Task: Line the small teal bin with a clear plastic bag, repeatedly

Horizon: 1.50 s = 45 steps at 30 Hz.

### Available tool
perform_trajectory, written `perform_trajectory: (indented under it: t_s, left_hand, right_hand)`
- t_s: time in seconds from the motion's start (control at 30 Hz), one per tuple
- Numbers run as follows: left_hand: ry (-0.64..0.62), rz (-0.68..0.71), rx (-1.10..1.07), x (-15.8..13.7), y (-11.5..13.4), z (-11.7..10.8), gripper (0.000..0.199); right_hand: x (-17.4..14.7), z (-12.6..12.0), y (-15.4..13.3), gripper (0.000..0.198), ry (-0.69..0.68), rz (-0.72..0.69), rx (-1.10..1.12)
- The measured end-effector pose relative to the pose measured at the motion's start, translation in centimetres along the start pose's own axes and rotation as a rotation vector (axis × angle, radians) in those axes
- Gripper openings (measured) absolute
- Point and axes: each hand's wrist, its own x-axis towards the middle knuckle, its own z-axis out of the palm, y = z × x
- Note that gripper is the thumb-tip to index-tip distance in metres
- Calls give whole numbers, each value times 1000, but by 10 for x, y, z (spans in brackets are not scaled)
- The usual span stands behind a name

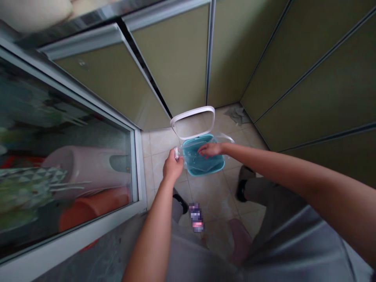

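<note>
Head view: the left hand (173, 167) is clenched around the gathered edge of a clear plastic bag (221, 138), which spreads across to the right hand and beyond its wrist. The right hand (210, 150) is unclenched, its fingers loosely bent over the mouth of a blue bin (207, 172); whether the fingertips touch the film is hard to tell, as the plastic is see-through and small. The bin stands on the tiled floor (156, 147), just right of the left hand and under the right one. Beyond both hands, a white frame (190, 113) stands raised at the bin's far edge. A grey cloth (236, 114) lies farther off, past the right hand. Left of the left hand is a glass door (138, 164), with an orange bucket (100, 201) behind it.
</note>
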Motion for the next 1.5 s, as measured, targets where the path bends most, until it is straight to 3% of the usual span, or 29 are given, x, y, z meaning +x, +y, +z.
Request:
perform_trajectory:
  t_s: [0.1, 0.17, 0.23, 0.3, 0.37, 0.43, 0.53, 0.67, 0.83, 1.03, 1.23, 1.5]
  left_hand:
    - [28, -37, 62, -6, 4, -8, 51]
    - [71, -71, 93, -11, 7, -14, 55]
    - [194, -66, 154, -19, 11, -19, 57]
    - [348, 20, 247, -28, 17, -20, 51]
    - [402, 184, 332, -39, 22, -18, 38]
    - [304, 371, 391, -49, 26, -10, 29]
    - [59, 570, 490, -60, 28, 6, 26]
    - [-167, 711, 677, -60, 29, 25, 30]
    - [-309, 770, 850, -37, 27, 43, 32]
    - [-372, 659, 850, -5, 10, 64, 24]
    - [-424, 573, 889, 13, 3, 70, 23]
    - [-303, 549, 774, 24, -8, 57, 25]
  right_hand:
    - [-37, -37, -8, 29, -32, 65, 90]
    - [-67, -58, -12, 31, 150, 61, 35]
    - [-102, -70, -12, 30, 416, 43, -85]
    - [-138, -69, -9, 29, 653, 36, -171]
    - [-170, -57, -2, 29, 768, 36, -201]
    - [-190, -37, 6, 28, 736, 26, -235]
    - [-196, -7, 17, 28, 546, -46, -341]
    - [-177, 15, 31, 32, 331, -86, -479]
    - [-154, 17, 43, 40, 234, -52, -549]
    - [-131, 15, 51, 45, 177, -16, -591]
    - [-114, 10, 55, 46, 94, 47, -683]
    - [-102, 2, 57, 38, 70, 169, -725]
